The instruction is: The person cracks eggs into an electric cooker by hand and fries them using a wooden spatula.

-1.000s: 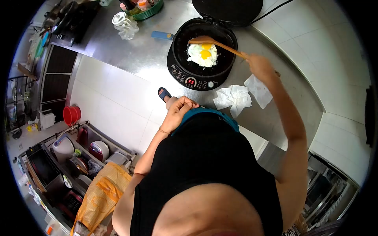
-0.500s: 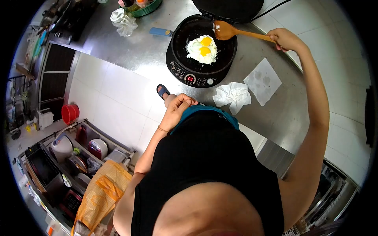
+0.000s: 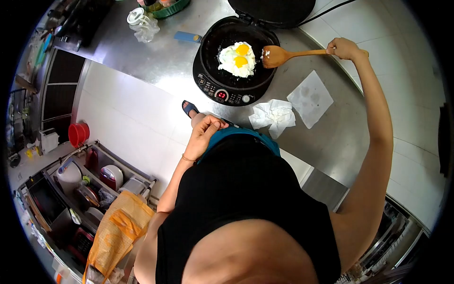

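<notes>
My right hand (image 3: 344, 49) is closed round the handle of a wooden spatula (image 3: 278, 56), gripping it near the far end. The spatula's flat head, flecked with white bits, is over the right rim of a black electric pan (image 3: 236, 85). Two joined fried eggs (image 3: 237, 60) with whole yellow yolks lie in the pan, a little left of the spatula. A red digit glows on the pan's control panel. At waist height, my left hand (image 3: 204, 135) is closed, thumb against curled fingers; whatever may be inside is hidden.
The pan's black lid (image 3: 279, 9) stands raised behind it. On the steel counter lie crumpled tissue (image 3: 273, 117), a greasy white sheet (image 3: 309, 99), a blue strip (image 3: 187, 36) and a lidded jar (image 3: 136, 17). A red bucket (image 3: 78, 134) and a crowded rack (image 3: 151, 187) are to the left.
The spatula has shifted right and down, away from the pan's back edge, and its head has turned. My right hand moved with it. The view has shifted slightly; the eggs look the same.
</notes>
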{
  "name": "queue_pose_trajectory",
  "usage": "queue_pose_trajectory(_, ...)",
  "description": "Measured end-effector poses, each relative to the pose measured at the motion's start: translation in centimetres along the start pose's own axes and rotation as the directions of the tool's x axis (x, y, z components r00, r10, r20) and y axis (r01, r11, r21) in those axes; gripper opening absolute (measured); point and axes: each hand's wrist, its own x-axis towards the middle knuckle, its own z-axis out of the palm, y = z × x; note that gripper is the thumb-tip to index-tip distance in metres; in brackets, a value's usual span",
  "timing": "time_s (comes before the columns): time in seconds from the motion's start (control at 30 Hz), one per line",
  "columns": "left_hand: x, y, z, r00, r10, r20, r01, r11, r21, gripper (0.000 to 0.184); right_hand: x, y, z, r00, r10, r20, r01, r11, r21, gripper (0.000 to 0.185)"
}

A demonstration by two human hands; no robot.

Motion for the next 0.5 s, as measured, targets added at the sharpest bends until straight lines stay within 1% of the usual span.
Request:
queue_pose_trajectory(0.1, 0.0, -0.4, -0.2, 1.000, -0.002, 0.019, 0.001, 1.000, 0.031, 0.017, 0.4, -0.3, 2.1, 0.969, -0.168, -0.183, 0.161, 0.986, -0.055, 0.024)
queue_pose_trajectory(0.2, 0.4, -0.1, 0.3, 1.000, -0.002, 0.023, 0.001, 0.999, 0.032, 0.018, -0.6, -2.2, 1.4, 0.981, -0.105, -0.160, 0.105, 0.994, -0.010, 0.027)
queue_pose_trajectory(0.3, 0.5, 0.0, 0.5, 1.000, -0.001, 0.023, 0.001, 1.000, 0.028, 0.019, -0.3, -1.0, 1.2, 0.963, -0.097, -0.251, 0.083, 0.994, -0.068, 0.027)
queue_pose_trajectory(0.4, 0.9, -0.2, 0.7, 0.999, -0.022, 0.027, 0.021, 0.999, 0.025, 0.018, -0.1, -2.0, 0.7, 0.962, -0.111, -0.251, 0.081, 0.989, -0.125, 0.025)
queue_pose_trajectory(0.5, 1.0, -0.1, 1.1, 0.999, -0.036, 0.027, 0.036, 0.999, -0.001, 0.018, 1.0, -2.0, 1.2, 0.920, -0.173, -0.351, 0.125, 0.980, -0.154, 0.026)
